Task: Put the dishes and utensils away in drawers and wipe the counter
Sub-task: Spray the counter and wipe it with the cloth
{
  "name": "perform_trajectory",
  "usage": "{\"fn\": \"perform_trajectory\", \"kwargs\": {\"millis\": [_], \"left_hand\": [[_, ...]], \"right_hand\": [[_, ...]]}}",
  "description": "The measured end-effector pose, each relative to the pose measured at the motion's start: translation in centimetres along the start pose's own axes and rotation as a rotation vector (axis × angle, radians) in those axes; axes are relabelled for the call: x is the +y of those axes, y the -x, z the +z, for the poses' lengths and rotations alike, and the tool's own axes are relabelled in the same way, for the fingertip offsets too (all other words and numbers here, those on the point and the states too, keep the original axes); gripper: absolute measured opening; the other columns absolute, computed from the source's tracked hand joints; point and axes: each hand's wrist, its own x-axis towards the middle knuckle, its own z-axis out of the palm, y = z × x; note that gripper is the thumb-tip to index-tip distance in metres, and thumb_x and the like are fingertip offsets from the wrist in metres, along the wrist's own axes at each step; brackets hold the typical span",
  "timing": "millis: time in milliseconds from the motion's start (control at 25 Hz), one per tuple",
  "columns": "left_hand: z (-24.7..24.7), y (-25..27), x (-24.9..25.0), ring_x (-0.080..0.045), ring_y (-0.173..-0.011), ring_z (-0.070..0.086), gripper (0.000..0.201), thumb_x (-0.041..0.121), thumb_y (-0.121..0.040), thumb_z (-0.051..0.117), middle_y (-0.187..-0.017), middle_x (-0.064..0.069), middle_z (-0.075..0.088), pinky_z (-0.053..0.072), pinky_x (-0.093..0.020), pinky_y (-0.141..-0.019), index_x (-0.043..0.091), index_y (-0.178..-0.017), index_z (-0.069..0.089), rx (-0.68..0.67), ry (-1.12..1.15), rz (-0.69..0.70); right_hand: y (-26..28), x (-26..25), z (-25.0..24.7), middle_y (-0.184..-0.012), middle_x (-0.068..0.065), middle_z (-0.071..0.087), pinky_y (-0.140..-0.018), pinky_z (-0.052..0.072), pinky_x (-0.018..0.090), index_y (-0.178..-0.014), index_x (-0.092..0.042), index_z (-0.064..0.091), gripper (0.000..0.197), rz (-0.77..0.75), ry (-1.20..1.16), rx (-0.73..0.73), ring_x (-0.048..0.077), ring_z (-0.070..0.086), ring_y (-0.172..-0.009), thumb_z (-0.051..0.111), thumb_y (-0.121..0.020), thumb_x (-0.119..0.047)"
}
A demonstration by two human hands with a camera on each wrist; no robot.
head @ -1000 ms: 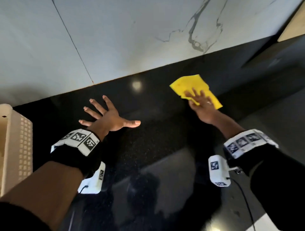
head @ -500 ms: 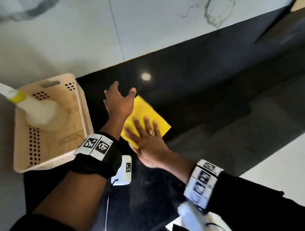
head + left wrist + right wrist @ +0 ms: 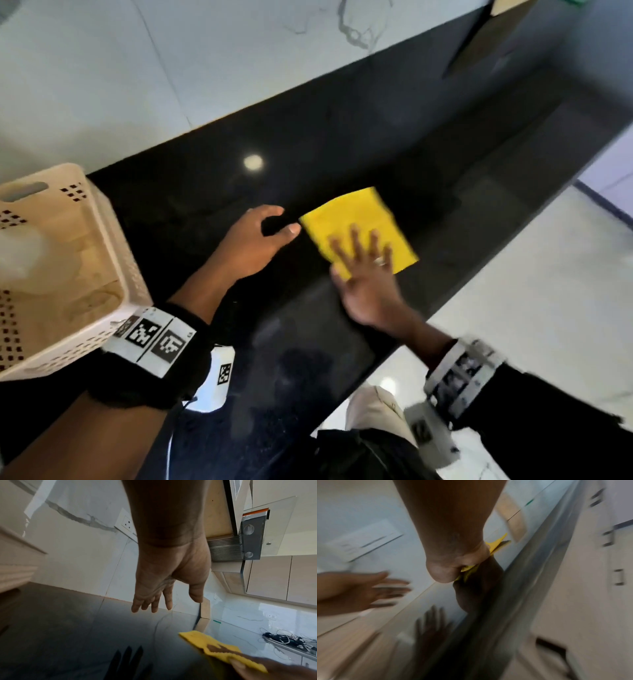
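A yellow cloth lies flat on the black counter. My right hand presses on its near half with straight, spread fingers. In the left wrist view the cloth shows at lower right under those fingers. The right wrist view is blurred; only an edge of the cloth shows past the palm. My left hand hovers just left of the cloth, fingers loosely bent, holding nothing. From the left wrist camera the left hand hangs relaxed above the counter.
A beige perforated basket stands on the counter at far left with a pale blurred object inside. A marble backsplash runs behind the counter. The counter's front edge drops to a light floor at right.
The right hand has slid the cloth to the right, away from the left hand, which it overlapped half a second ago. The left hand has dropped lower toward the counter.
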Motion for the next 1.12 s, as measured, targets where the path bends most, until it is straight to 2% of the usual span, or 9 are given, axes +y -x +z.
{"fn": "perform_trajectory", "kwargs": {"millis": [120, 200, 360, 440, 520, 680, 840, 1000, 1120], "left_hand": [[2.0, 0.1, 0.4, -0.016, -0.135, 0.042, 0.059, 0.041, -0.088, 0.067, -0.145, -0.001, 0.047, 0.031, -0.022, -0.100, 0.019, -0.140, 0.049, 0.032, 0.038, -0.003], [3.1, 0.5, 0.2, -0.017, -0.144, 0.028, 0.072, 0.045, -0.085, 0.069, -0.156, 0.002, 0.032, 0.027, -0.027, -0.109, 0.027, -0.147, 0.038, -0.096, 0.035, -0.074], [4.7, 0.8, -0.8, -0.018, -0.143, -0.031, 0.093, 0.059, -0.083, 0.062, -0.160, 0.019, -0.016, -0.012, -0.046, -0.117, 0.036, -0.155, 0.010, -0.350, -0.069, -0.142], [5.3, 1.0, -1.4, -0.011, -0.139, -0.036, 0.094, 0.061, -0.085, 0.057, -0.158, 0.018, -0.023, -0.021, -0.041, -0.115, 0.032, -0.156, 0.003, -0.334, -0.152, -0.057], [5.6, 1.4, -1.8, -0.003, -0.133, -0.038, 0.092, 0.061, -0.088, 0.053, -0.158, 0.019, -0.024, -0.025, -0.037, -0.114, 0.030, -0.156, -0.001, -0.312, -0.154, -0.009], [5.1, 1.2, -1.3, -0.010, -0.137, -0.038, 0.091, 0.066, -0.090, 0.046, -0.158, 0.014, -0.027, -0.025, -0.037, -0.111, 0.030, -0.156, -0.006, -0.391, -0.176, -0.031], [4.4, 1.5, -1.6, -0.016, -0.138, -0.039, 0.110, 0.071, -0.082, 0.055, -0.156, 0.009, -0.035, -0.025, -0.040, -0.113, 0.028, -0.154, -0.017, -0.481, -0.324, 0.042], [3.6, 2.4, -2.2, -0.017, -0.131, -0.048, 0.113, 0.067, -0.083, 0.056, -0.144, 0.010, -0.051, -0.026, -0.048, -0.112, 0.034, -0.146, -0.032, -0.665, -0.538, 0.050], [4.6, 2.7, -2.0, -0.021, -0.132, -0.048, 0.117, 0.070, -0.081, 0.056, -0.143, 0.006, -0.053, -0.026, -0.051, -0.111, 0.033, -0.145, -0.035, -0.624, -0.632, 0.003]], "right_hand": [[9.5, -1.7, 0.8, -0.163, 0.002, 0.016, -0.119, 0.010, 0.057, -0.151, -0.031, 0.034, 0.049, -0.541, -0.007, -0.097, 0.036, 0.007, -0.150, 0.030, -0.104, -0.041], [11.5, 3.8, -1.3, -0.164, -0.002, 0.012, -0.121, 0.007, 0.051, -0.153, -0.028, 0.030, 0.048, -0.654, -0.037, -0.154, 0.027, 0.002, -0.152, 0.031, -0.106, -0.032], [7.2, 16.4, -3.6, -0.161, 0.004, 0.023, -0.115, 0.017, 0.061, -0.150, -0.031, 0.033, 0.047, -0.165, -0.113, 0.065, 0.028, 0.011, -0.151, 0.032, -0.104, -0.032], [5.5, 17.7, -4.0, -0.161, 0.004, 0.024, -0.114, 0.017, 0.064, -0.149, -0.037, 0.034, 0.047, 0.152, -0.183, 0.185, 0.031, 0.010, -0.150, 0.025, -0.104, -0.047], [5.7, 14.1, -2.1, -0.162, 0.005, 0.019, -0.116, 0.012, 0.062, -0.150, -0.030, 0.036, 0.056, 0.270, -0.216, 0.256, 0.035, 0.005, -0.150, 0.018, -0.103, -0.054], [14.1, 1.9, 1.7, -0.164, 0.005, 0.012, -0.120, 0.003, 0.053, -0.152, -0.027, 0.032, 0.050, -0.140, -0.143, 0.059, 0.035, 0.000, -0.151, 0.026, -0.105, -0.042], [14.1, 6.3, -0.4, -0.164, 0.002, 0.011, -0.121, 0.009, 0.049, -0.153, -0.028, 0.027, 0.052, -0.608, 0.066, -0.139, 0.032, 0.004, -0.151, 0.040, -0.104, -0.036], [10.4, 13.5, -2.8, -0.164, 0.003, 0.010, -0.122, 0.006, 0.045, -0.154, -0.024, 0.026, 0.053, -0.410, 0.044, -0.075, 0.029, 0.002, -0.152, 0.035, -0.103, -0.035], [6.3, 17.3, -4.5, -0.164, -0.009, 0.007, -0.121, 0.009, 0.051, -0.153, -0.039, 0.020, 0.052, -0.134, -0.071, -0.059, 0.022, -0.002, -0.152, 0.027, -0.102, -0.046]]}}
